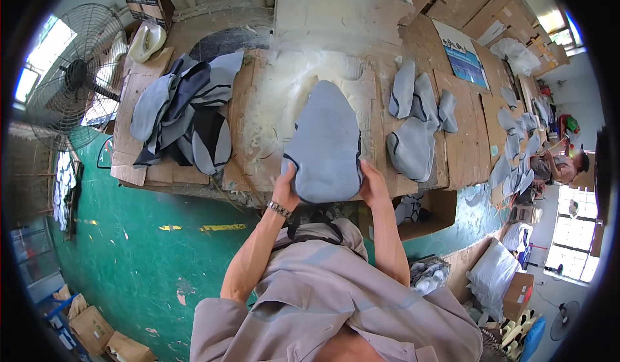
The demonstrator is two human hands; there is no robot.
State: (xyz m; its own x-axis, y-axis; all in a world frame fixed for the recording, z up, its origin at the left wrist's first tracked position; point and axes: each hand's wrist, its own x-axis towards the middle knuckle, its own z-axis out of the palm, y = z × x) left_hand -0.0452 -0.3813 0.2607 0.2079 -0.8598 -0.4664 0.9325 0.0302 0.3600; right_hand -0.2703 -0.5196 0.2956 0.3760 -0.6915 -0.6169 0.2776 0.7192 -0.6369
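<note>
A grey seat-shaped cushion (325,139) with black edging lies in front of me, its narrow end pointing away. My left hand (285,189) grips its near left edge, thumb on top and the other fingers mostly hidden beneath. On the opposite side, my right hand (373,184) holds the near right edge in the same way. The cushion's wide end reaches the front edge of the cardboard-covered table (258,142); its underside is hidden.
Left on the table is a heap of grey and black fabric covers (184,107), with a cream foam piece (147,42) behind. Several grey padded pieces (413,149) lie to the right. A fan (77,74) stands far left. An open cardboard box (439,217) sits below the table. Another person (558,166) works far right.
</note>
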